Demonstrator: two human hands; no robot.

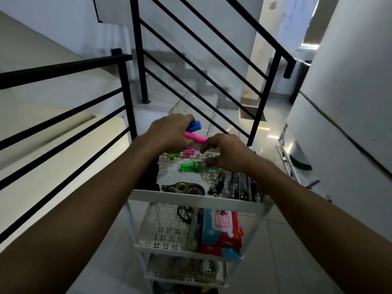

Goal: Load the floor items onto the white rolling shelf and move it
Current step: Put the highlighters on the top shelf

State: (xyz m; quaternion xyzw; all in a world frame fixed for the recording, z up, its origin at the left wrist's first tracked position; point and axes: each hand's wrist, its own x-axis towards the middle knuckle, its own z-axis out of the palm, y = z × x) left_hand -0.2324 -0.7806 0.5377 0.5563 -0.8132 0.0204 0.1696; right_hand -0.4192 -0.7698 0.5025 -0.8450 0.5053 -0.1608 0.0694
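The white rolling shelf [197,200] is parked in the lower middle of the frame, right next to the black stair railing [125,85], and it's pretty well stocked already. On the top tier a green highlighter [189,167] is laid flat near the center, with some small pink clips [188,153] and a green clip [172,155] toward the far edge, a correction tape roller [183,188] at the near edge, and a bunch of pens [233,183] lined up on the right side. One tier down, scissors [184,213] and a red and blue wipes pack [222,230] can be seen, and the lower tiers hold more stuff that's too dark to make out.

Loading isn't quite done though. A blue highlighter [195,126] and a pink highlighter [195,137] are gripped together in the left hand [169,132], held just above the far side of the top tier and not set down yet. The right hand [224,153] is hovering over the green highlighter with fingers loosely curled; the fingertips look like they're at its end, but whether it's actually pinched can't be told.

Hardly any floor is shown around the shelf, so what's left to pick up can't be judged. At the right edge a green broom [301,164] is leaned by the wall. The moving part looks like it hasn't been started, since both hands are busy with highlighters and the frame isn't being held.
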